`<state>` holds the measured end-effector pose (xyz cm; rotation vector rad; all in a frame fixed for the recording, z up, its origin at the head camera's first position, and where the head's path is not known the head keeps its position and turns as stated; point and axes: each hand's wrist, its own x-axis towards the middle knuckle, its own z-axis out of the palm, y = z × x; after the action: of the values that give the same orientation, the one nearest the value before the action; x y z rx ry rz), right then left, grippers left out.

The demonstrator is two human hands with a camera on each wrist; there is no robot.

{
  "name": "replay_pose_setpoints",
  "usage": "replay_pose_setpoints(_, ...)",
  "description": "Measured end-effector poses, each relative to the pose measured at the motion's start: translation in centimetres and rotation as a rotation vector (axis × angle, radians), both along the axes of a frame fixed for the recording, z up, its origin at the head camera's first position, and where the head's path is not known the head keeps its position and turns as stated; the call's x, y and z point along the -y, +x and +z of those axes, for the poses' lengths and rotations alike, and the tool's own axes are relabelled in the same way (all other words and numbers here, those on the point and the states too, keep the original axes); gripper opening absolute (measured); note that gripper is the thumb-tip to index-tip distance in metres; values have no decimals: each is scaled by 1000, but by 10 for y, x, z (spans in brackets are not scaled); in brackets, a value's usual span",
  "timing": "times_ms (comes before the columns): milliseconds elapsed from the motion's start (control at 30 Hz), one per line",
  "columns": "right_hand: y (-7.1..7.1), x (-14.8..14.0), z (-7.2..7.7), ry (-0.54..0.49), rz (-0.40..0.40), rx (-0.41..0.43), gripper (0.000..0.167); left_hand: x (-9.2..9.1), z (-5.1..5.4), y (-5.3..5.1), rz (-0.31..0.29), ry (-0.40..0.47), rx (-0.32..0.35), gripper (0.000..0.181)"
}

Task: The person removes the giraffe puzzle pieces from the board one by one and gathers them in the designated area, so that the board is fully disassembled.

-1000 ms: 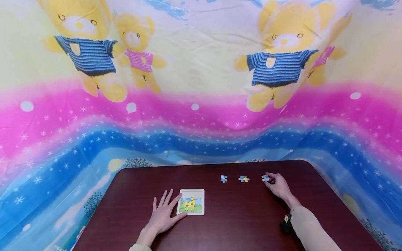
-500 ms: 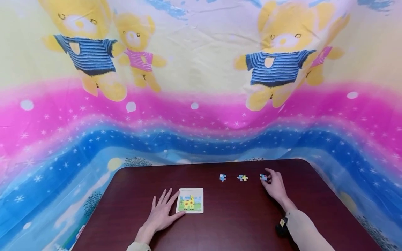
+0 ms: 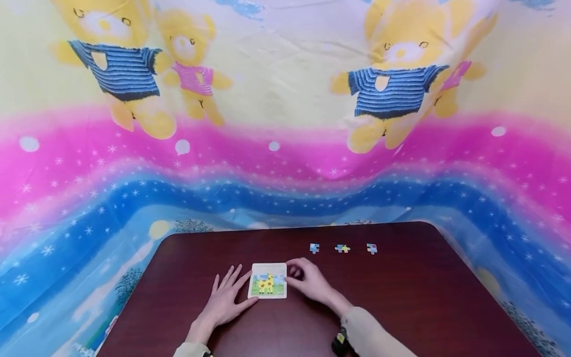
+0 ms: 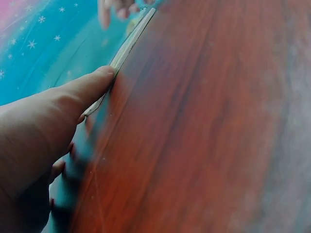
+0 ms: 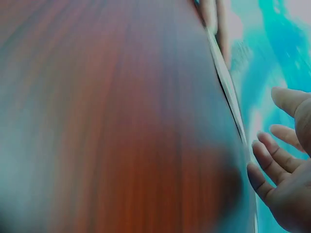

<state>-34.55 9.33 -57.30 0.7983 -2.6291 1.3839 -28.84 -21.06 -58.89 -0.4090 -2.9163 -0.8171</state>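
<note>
A small square jigsaw tray [image 3: 268, 267] with a pale rim lies on the table, a giraffe picture [image 3: 266, 284] in it below a pale strip. My left hand [image 3: 223, 300] lies spread at its left side, thumb and forefinger touching the rim; the thumb [image 4: 90, 85] also shows against the tray's edge in the left wrist view. At the right side is my right hand [image 3: 314, 282], forefinger and thumb parted near the rim. Its fingers [image 5: 279, 162] hold nothing in the right wrist view; contact with the tray is hard to tell.
Three loose jigsaw pieces lie in a row towards the back: a left one [image 3: 314, 248], a middle one [image 3: 342, 248] and a right one [image 3: 371, 248]. Behind the dark wooden table [image 3: 401, 297] hangs a cloth [image 3: 285, 99] printed with bears.
My right hand has left the rightmost jigsaw piece, which stays on the table, and has moved left to the tray's right side. My left hand has kept its place at the tray.
</note>
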Motion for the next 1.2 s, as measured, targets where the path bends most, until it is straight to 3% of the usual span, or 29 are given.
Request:
replay_pose_setpoints(167, -5, 35, -6, 47, 105, -89, 39, -3, 8, -1, 2, -43, 31, 84)
replay_pose_setpoints(300, -8, 55, -4, 132, 62, -68, 43, -5, 7, -1, 0, -35, 27, 83)
replay_pose_setpoints(333, -5, 60, 4, 156, 37, -24, 42, -5, 6, -1, -1, -32, 28, 83)
replay_pose_setpoints(433, -6, 68, 1, 207, 1, -2, 40, -7, 3, -1, -2, -28, 30, 83)
replay_pose_setpoints(667, -3, 75, -10, 114, -35, -27, 25, -6, 2, 1, 2, -24, 6, 82)
replay_pose_setpoints(867, 2, 78, -25, 50, -50, -96, 29, -2, 1, 4, 5, -29, 1, 81)
replay_pose_setpoints(1200, 2, 82, -21, -30, -76, -32, 30, 1, 0, 2, 13, -18, -8, 79)
